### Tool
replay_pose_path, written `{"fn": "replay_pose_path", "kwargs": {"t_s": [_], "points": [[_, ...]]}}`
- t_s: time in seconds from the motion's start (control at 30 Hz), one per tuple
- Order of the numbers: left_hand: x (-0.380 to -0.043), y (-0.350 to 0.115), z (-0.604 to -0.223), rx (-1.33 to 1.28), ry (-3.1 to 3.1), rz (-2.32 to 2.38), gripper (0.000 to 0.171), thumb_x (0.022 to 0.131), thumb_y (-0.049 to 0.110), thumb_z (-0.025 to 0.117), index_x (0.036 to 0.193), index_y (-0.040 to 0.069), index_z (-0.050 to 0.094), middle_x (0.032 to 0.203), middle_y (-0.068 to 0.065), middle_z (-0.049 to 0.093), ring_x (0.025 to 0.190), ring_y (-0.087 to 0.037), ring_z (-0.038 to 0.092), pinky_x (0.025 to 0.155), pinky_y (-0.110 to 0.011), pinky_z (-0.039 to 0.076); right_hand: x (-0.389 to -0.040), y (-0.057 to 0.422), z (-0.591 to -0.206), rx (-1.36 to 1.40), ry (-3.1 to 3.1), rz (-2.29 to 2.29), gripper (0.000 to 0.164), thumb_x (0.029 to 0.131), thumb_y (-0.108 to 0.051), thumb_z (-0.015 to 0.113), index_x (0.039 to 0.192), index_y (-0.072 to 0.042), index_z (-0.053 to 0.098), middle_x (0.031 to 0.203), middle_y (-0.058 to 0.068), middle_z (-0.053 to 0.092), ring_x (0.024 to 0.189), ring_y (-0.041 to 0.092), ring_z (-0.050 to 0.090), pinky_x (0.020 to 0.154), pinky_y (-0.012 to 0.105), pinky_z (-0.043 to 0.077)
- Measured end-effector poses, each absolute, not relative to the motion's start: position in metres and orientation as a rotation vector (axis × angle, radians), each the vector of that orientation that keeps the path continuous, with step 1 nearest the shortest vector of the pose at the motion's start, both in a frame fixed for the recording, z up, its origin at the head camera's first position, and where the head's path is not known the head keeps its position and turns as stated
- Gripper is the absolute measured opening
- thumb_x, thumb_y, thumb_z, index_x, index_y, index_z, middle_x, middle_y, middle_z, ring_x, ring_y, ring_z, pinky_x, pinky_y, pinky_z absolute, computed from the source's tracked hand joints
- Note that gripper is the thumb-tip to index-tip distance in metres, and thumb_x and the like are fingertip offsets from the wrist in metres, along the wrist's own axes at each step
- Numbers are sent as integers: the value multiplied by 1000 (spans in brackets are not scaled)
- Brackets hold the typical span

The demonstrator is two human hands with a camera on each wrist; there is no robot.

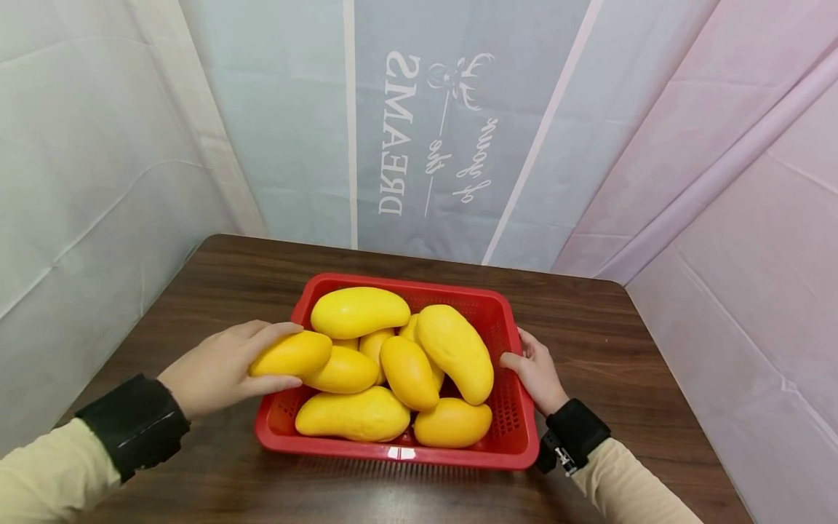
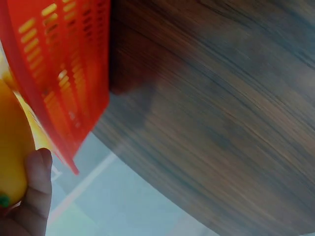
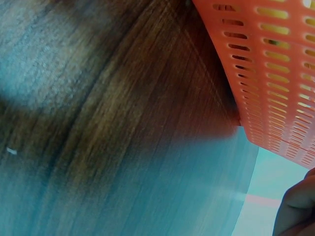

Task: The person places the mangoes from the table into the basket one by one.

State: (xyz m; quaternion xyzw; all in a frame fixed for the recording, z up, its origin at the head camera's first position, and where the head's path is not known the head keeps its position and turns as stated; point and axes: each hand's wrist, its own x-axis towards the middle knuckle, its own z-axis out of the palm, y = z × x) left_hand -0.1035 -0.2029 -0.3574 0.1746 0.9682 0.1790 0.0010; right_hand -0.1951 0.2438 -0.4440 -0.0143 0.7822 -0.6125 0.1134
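A red slotted plastic basket (image 1: pixel 393 453) stands on the table, filled with several yellow mangoes (image 1: pixel 455 353). My left hand (image 1: pixel 238 360) grips one mango (image 1: pixel 291 354) between thumb and fingers over the basket's left rim. In the left wrist view that mango (image 2: pixel 10 147) shows a green stem spot, and a fingertip lies along its side next to the red basket wall (image 2: pixel 74 73). My right hand (image 1: pixel 538 371) holds the basket's right rim, thumb over the top and fingers on the outside. The right wrist view shows the basket's slotted side (image 3: pixel 275 73) and part of a finger (image 3: pixel 298 204).
The dark wood-grain table (image 1: pixel 589 349) carries the basket near its middle. A printed cloth backdrop (image 1: pixel 458 145) hangs behind the table's far edge. Pale cloth walls close in on the left (image 1: pixel 98 160) and the right (image 1: pixel 753 291).
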Motion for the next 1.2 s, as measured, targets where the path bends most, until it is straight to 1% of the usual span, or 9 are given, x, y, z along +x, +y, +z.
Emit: {"fn": "replay_pose_path", "kwargs": {"t_s": [0.1,0.23,0.37,0.47,0.6,0.67,0.83,0.97,1.2], "points": [[-103,-198,-359,704,3057,561,74,79,70,64,138,26,54,113,2,63,94,-14,59,82,-41,56,-195,244,-444,-43,2291,-1796,61,93,-4,50,151,-5,32,130,32,58,89,22,75,75,44,60],[-102,-192,-361,909,3056,550,74,77,55,75,141,26,54,119,3,63,101,-14,60,86,-43,57,-195,244,-444,-48,2279,-1804,61,94,-4,50,151,-5,32,130,32,57,89,22,75,75,44,60],[-99,-184,-363,971,2978,545,75,81,55,71,146,27,48,126,0,60,109,-19,58,91,-47,55,-194,244,-444,-58,2266,-1812,61,94,-5,51,152,-5,32,131,32,57,89,21,75,75,44,60],[-97,-176,-364,957,2905,573,81,83,59,65,151,22,40,135,-3,57,117,-22,57,97,-50,52,-194,244,-443,-61,2257,-1819,61,94,-5,51,152,-6,31,131,32,56,89,20,75,76,44,60],[-95,-164,-366,925,2833,624,88,82,53,71,150,9,37,143,-6,52,124,-25,54,102,-51,48,-194,244,-443,-58,2252,-1824,62,94,-5,51,152,-6,31,132,33,56,89,19,75,76,44,60],[-94,-159,-367,926,2819,631,86,82,53,72,147,8,39,143,-4,52,125,-24,53,103,-50,48,-194,244,-443,-56,2252,-1823,62,94,-5,51,153,-6,30,132,32,56,89,19,75,76,44,60],[-90,-148,-370,982,2868,554,79,81,66,63,139,14,48,131,5,59,115,-15,52,98,-42,51,-193,245,-443,-59,2252,-1819,62,94,-5,51,153,-6,30,132,32,56,89,21,75,76,44,60],[-88,-140,-372,998,2908,461,80,80,73,58,137,17,52,125,9,62,106,-11,47,92,-37,49,-193,245,-443,-61,2252,-1814,63,94,-5,51,153,-7,29,132,32,56,89,21,75,76,44,60],[-91,-127,-374,996,2882,440,82,79,74,57,141,19,53,131,4,56,115,-15,46,95,-39,50,-194,245,-443,-50,2265,-1805,62,94,-5,51,153,-7,31,131,32,57,89,21,75,76,43,60]]}}
